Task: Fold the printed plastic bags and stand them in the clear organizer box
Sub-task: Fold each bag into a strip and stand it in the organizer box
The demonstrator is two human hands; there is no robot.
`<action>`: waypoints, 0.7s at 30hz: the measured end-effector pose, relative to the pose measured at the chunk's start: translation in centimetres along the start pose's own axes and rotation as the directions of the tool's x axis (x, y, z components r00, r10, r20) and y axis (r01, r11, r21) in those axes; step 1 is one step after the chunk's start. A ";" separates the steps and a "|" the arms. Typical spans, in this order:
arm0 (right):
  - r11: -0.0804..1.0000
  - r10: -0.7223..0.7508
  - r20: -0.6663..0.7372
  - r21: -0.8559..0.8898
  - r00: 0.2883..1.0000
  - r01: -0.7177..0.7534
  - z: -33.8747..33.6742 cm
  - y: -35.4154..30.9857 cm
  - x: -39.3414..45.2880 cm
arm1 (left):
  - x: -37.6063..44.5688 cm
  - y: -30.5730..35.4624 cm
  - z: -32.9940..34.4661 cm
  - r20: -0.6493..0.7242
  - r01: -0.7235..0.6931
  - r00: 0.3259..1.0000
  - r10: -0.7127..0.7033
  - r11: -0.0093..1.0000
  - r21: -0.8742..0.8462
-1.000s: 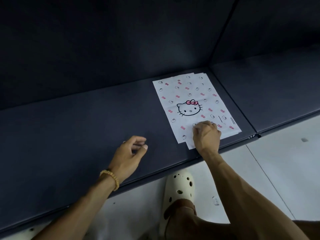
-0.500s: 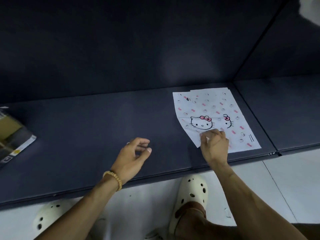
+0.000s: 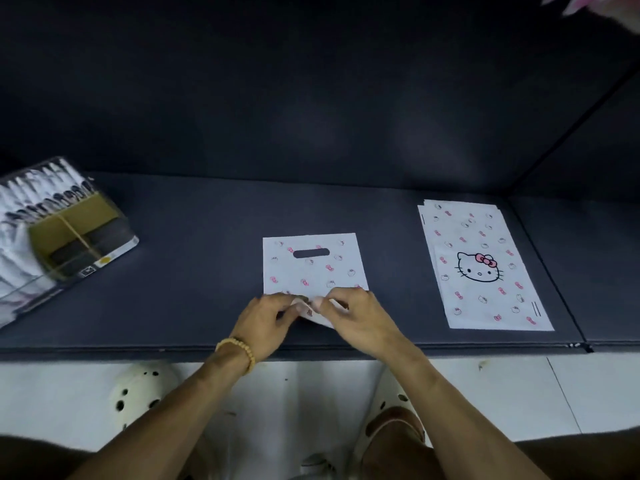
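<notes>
Hands [image 3: 266, 318] pinch bag [image 3: 313, 268] on dark bench [image 3: 194, 271].

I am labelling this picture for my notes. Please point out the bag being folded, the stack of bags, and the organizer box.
bag being folded [image 3: 311, 268]: head view, flat upper part below the handle hole.
stack of bags [image 3: 479, 268]: head view, cat face print.
organizer box [image 3: 74, 223]: head view, brown divider inside.
</notes>
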State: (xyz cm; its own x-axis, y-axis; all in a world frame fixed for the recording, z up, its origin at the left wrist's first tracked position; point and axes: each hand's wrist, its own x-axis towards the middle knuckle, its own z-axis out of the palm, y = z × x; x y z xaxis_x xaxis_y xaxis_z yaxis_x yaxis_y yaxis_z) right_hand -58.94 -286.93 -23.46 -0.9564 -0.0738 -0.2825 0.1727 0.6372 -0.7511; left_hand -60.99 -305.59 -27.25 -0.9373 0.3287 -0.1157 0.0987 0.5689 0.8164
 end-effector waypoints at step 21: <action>0.911 0.383 -0.192 -0.084 0.904 -0.404 2.8 4.2 5.6 | 1.5 -5.3 -2.8 -0.231 0.481 0.841 -0.489 0.872 -0.094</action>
State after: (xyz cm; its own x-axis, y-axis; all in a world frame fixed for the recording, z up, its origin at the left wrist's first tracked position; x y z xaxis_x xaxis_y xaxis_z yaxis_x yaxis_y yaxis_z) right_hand -62.91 -286.84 -29.91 -0.8433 0.3249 -0.4282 0.5239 0.6748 -0.5197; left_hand -63.83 -310.24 -30.19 -0.9137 -0.1757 -0.3664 -0.3965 0.5828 0.7093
